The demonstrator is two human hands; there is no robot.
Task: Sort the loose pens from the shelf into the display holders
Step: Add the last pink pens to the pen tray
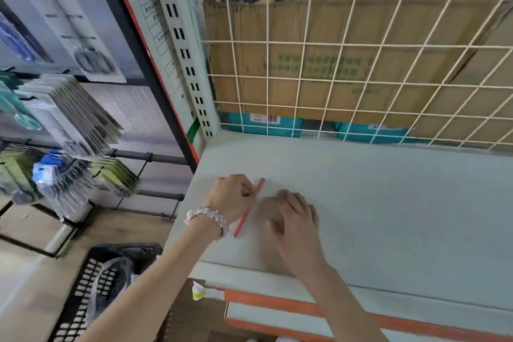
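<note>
Down at our left, on the floor, a black crate [111, 289] holds a crumpled clear bag [111, 280]; what the bag contains we cannot tell. No pen holders appear in our view.

Before us lies the pale shelf [374, 216], backed by a white wire grid [347, 58]. Behind the grid stand flattened cardboard boxes [319, 64] and, low down, teal packets [266, 125]. A slotted upright [183, 44] rises at the shelf's left rear corner. An orange strip [277, 301] runs along the front edge below the shelf, with a small torn label [201, 291] at its left end. Off to the left, racks carry hanging packaged goods [69, 116], blurred.

Our left hand [231, 197], a beaded bracelet [206, 216] on its wrist, is curled over the shelf near its left edge, fingers pinching a pink pen [249, 207]. The pen slants from upper right to lower left, its dark tip pointing toward us beside the wrist. Our right hand [295, 219] rests just beside it on the shelf, palm down, fingers relaxed and lightly bent, holding nothing.
</note>
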